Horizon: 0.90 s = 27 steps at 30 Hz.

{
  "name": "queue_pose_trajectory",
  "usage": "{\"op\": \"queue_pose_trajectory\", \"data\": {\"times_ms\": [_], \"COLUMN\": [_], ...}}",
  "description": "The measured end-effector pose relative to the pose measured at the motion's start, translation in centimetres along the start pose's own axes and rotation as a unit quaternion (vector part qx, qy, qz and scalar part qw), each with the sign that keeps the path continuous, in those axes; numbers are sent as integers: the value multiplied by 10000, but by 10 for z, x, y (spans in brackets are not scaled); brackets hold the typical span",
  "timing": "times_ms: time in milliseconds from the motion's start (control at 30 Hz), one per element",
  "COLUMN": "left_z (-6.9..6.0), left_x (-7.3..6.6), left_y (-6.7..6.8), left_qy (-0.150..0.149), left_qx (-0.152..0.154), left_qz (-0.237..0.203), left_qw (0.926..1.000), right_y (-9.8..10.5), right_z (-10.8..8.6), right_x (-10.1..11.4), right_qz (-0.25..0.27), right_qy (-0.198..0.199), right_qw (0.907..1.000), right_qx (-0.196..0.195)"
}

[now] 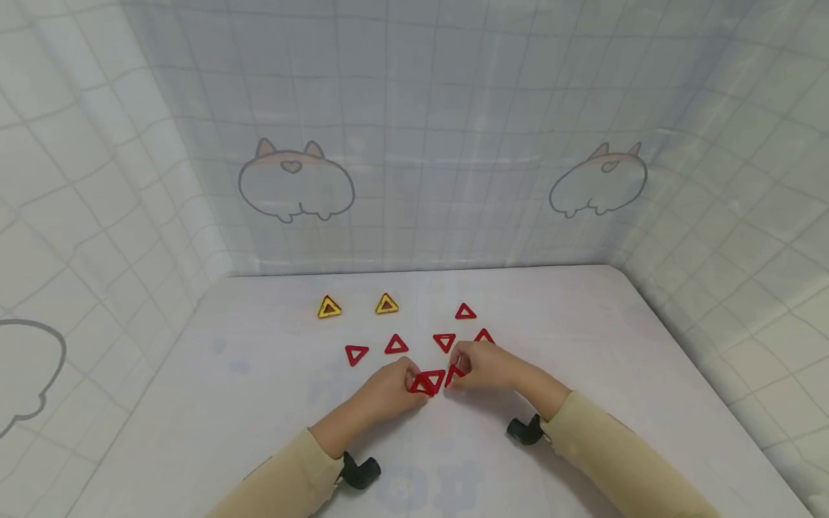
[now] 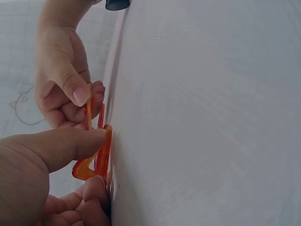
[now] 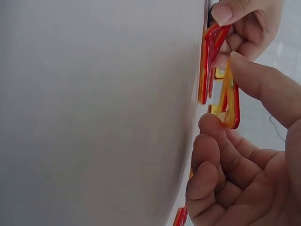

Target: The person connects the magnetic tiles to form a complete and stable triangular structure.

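Note:
Near the middle of the white tabletop, both hands work on red, hollow triangle tiles. My left hand [image 1: 387, 390] pinches one red triangle tile [image 2: 83, 171] between thumb and fingers, tilted off the table. A second red triangle tile [image 1: 435, 373] is beside and partly overlapped by it; whether they touch I cannot tell. My right hand [image 1: 487, 365] pinches another red triangle tile [image 3: 236, 113], orange along its edge in the right wrist view, by thumb and fingertips. It stands tilted, just right of the left-hand tiles. Fingers hide parts of the held pieces.
Beyond the hands lie several loose red triangle tiles, among them a left one [image 1: 356, 348], one pointing up [image 1: 396, 352] and a far one [image 1: 465, 316]. Two yellow triangle pieces [image 1: 329, 314] lie farther back. Pale grid-patterned curtains [image 1: 427, 216] surround the table [image 1: 583, 324].

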State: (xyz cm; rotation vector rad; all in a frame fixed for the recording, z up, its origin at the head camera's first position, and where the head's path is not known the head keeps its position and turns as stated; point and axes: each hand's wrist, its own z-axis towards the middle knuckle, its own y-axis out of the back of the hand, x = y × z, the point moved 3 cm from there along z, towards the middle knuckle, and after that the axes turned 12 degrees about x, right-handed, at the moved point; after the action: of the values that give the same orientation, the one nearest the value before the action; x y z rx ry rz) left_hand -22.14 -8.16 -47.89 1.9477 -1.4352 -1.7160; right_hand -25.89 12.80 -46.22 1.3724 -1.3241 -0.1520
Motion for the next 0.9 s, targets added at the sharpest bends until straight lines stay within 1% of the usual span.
{"op": "queue_pose_trajectory", "data": {"times_ms": [133, 400, 767, 900], "left_z": [-1, 1, 0, 1], "left_x": [0, 2, 1, 2], "left_y": [1, 0, 1, -1], "left_qy": [29, -33, -84, -88], "left_qx": [-8, 23, -8, -76], "left_qz": [8, -36, -90, -214], "left_qw": [10000, 10000, 9999, 9997], "right_y": [-3, -7, -9, -11], "right_z": [2, 5, 2, 0], "right_x": [3, 9, 16, 17], "right_qz": [-8, -47, 22, 13], "right_qy": [-21, -102, -257, -312], "right_qw": [9999, 9996, 9995, 9994], "right_qx": [108, 248, 157, 140]}}
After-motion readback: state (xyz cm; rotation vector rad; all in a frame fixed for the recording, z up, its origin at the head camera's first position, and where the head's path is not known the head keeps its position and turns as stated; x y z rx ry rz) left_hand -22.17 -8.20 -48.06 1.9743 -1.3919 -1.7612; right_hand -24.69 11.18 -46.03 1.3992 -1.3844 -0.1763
